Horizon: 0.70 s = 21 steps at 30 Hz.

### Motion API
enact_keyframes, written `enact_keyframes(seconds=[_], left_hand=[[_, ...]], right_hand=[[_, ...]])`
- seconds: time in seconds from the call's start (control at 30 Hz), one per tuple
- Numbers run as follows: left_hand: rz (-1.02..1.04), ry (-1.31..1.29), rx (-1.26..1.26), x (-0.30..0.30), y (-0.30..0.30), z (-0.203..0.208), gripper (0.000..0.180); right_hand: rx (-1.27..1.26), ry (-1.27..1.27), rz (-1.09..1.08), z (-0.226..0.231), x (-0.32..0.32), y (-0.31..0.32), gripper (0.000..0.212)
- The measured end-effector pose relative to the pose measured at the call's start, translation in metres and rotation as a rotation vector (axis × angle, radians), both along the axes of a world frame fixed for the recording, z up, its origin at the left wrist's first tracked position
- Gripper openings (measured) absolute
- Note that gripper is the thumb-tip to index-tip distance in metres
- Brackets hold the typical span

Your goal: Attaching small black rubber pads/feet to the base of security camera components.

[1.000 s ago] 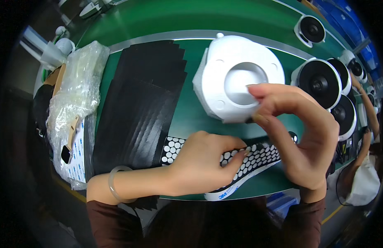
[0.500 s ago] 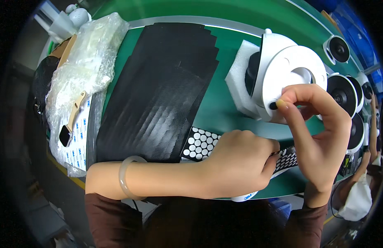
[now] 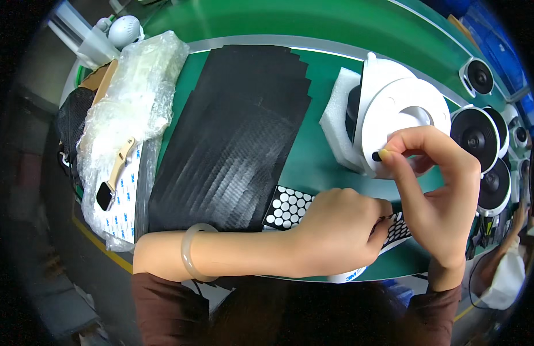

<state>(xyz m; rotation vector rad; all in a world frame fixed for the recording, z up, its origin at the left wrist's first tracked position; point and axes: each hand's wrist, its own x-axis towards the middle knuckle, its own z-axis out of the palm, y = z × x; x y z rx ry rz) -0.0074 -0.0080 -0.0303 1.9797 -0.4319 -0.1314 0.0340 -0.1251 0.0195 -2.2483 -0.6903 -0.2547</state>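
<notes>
- On the green work mat, toward its right side, the round white plastic housing stands tilted on edge against a white foam block; a slip here would tip it off its support, in my judgement.
- Right hand: thumb and forefinger are pinched together on a small round black pad, pressed at the housing's lower left rim. Risk: the pad could land off its seat or fold if the pinch rolls, since the fingertip covers much of the target.
- Left hand: lies palm down over the black sheet of round white-backed pads, fingers curled, tips pressing the sheet near its right end. Whether they grip a pad I cannot tell. Risk: a lifted palm would let the sheet shift.
- Left forearm, with a pale bangle, crosses the lower edge of the stack of black mesh sheets; a drag of the wrist could disturb that stack.
- Black speaker units stand just beside the housing on the right; a wide elbow move could knock them.
</notes>
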Motion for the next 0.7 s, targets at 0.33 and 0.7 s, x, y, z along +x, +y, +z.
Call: enact_keyframes(seconds=[0.33,0.7], left_hand=[[0.042,0.027,-0.044,0.004,-0.002,-0.004,0.015],[0.158,0.013,-0.142,0.006,-0.001,-0.005,0.022]], right_hand=[[-0.020,0.087,0.007,0.006,0.003,-0.005,0.002],[-0.079,0.097,0.094,0.012,0.012,-0.020,0.009]])
